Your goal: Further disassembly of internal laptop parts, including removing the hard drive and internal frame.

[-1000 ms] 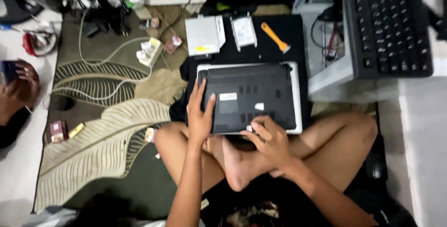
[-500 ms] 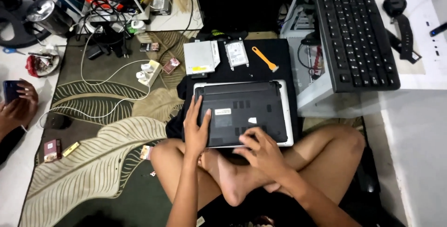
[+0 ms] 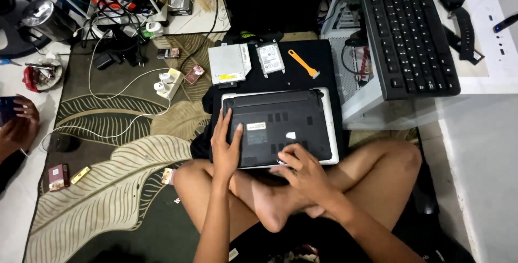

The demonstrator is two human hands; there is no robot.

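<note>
1. Flipped laptop (image 3: 280, 128) sits underside-up on a black mat (image 3: 324, 63), right by the crossed legs.
2. Left hand (image 3: 226, 147) – fingers spread, flat on its left side.
3. Right hand (image 3: 305, 174) – fingertips curled on the near edge, gripping nothing.

Near edge of the upturned laptop (image 3: 280, 128): partly covered by both hands, left hand (image 3: 225, 147) and right hand (image 3: 303, 171). Label on its underside: too small to read. Far left of the laptop, another person's hands (image 3: 19, 128) are cut off by the frame edge; the dark object they hold is indistinct.
</note>
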